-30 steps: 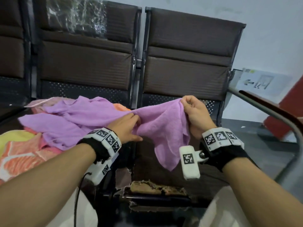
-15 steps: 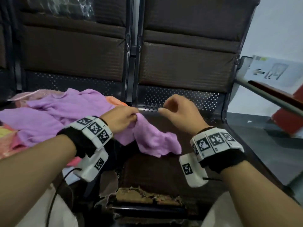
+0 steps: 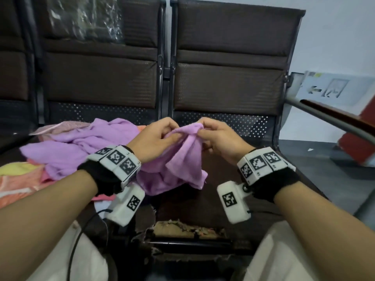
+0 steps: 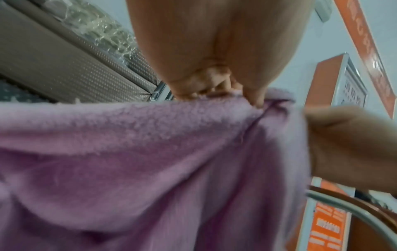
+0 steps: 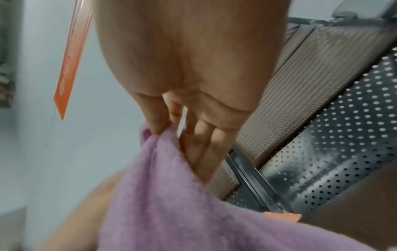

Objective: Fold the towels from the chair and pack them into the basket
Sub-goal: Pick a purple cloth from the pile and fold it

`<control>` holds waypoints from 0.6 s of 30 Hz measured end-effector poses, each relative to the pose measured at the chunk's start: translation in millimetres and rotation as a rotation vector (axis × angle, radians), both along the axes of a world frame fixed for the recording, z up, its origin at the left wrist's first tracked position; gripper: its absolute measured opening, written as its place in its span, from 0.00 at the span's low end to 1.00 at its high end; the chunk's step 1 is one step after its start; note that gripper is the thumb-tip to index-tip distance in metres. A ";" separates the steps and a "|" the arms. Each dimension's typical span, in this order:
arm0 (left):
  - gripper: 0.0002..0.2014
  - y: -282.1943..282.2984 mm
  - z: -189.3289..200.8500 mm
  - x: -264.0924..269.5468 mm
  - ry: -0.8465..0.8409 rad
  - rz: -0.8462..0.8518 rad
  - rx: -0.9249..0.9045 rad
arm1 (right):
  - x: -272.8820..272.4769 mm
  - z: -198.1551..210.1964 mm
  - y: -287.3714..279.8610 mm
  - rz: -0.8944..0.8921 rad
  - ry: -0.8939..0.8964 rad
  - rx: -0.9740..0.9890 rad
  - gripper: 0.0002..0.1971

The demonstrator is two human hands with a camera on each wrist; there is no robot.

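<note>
I hold the purple towel (image 3: pixel 178 157) up by its top edge, over the seat of the brown chair (image 3: pixel 229 88) in front of me. My left hand (image 3: pixel 154 140) pinches the edge between thumb and curled fingers, and my right hand (image 3: pixel 218 138) pinches the same edge just beside it, thumb against the forefinger, the other fingers (image 5: pixel 206 152) lying along the cloth. The two hands are almost touching, so the towel hangs down between them in a bunch, and its long tail still lies to my left on the pile of other towels (image 3: pixel 22 179), orange and yellow ones.

I think I am looking for the corners, to open the towel flat before the first fold. The basket is not in any view.

What can go wrong from here: my pinches are small and close together, so if I pull my hands apart quickly the soft edge may slip from one of them and the towel will fall back on the seat. Also the tail rests on the pile, and lifting it could drag another towel off the chair. The torn front edge of the seat (image 3: pixel 188 228) might catch the hanging corner.
</note>
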State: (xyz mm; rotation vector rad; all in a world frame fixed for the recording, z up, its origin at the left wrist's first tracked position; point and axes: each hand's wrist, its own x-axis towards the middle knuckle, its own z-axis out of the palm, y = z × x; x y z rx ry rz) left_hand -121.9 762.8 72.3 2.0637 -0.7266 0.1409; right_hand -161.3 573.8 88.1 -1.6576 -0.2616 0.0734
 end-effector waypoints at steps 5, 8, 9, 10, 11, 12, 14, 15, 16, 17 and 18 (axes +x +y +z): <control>0.06 23.7 -7.4 9.0 -0.135 0.030 0.199 | -6.5 16.0 -10.2 -0.206 -0.123 0.162 0.16; 0.04 39.8 -14.2 16.3 -0.176 0.065 0.391 | -12.2 23.6 -23.1 -0.352 -0.194 0.253 0.16; 0.07 44.9 -16.3 17.3 -0.157 0.097 0.412 | -13.0 25.5 -29.4 -0.399 -0.216 0.286 0.16; 0.09 48.9 -18.0 18.0 -0.130 0.157 0.421 | -13.2 26.0 -35.5 -0.450 -0.234 0.304 0.16; 0.11 51.5 -18.0 19.7 -0.101 0.230 0.435 | -12.9 24.8 -40.2 -0.500 -0.246 0.297 0.15; 0.12 52.8 -15.8 20.0 -0.066 0.308 0.421 | -12.1 21.9 -43.7 -0.542 -0.247 0.263 0.14; 0.13 49.9 -7.0 18.3 -0.025 0.386 0.287 | -7.4 11.6 -48.5 -0.606 -0.218 0.122 0.12; 0.14 45.7 -0.3 15.6 -0.024 0.364 0.191 | -4.9 6.4 -49.9 -0.620 -0.204 0.030 0.13; 0.16 40.0 7.1 10.6 -0.024 0.316 0.094 | -3.2 3.1 -49.5 -0.621 -0.194 -0.040 0.14; 0.17 32.4 14.9 3.6 -0.025 0.248 0.000 | -1.8 1.4 -47.6 -0.613 -0.188 -0.081 0.15; 0.18 23.9 22.4 -4.9 -0.021 0.168 -0.093 | -0.9 2.3 -43.3 -0.601 -0.188 -0.103 0.15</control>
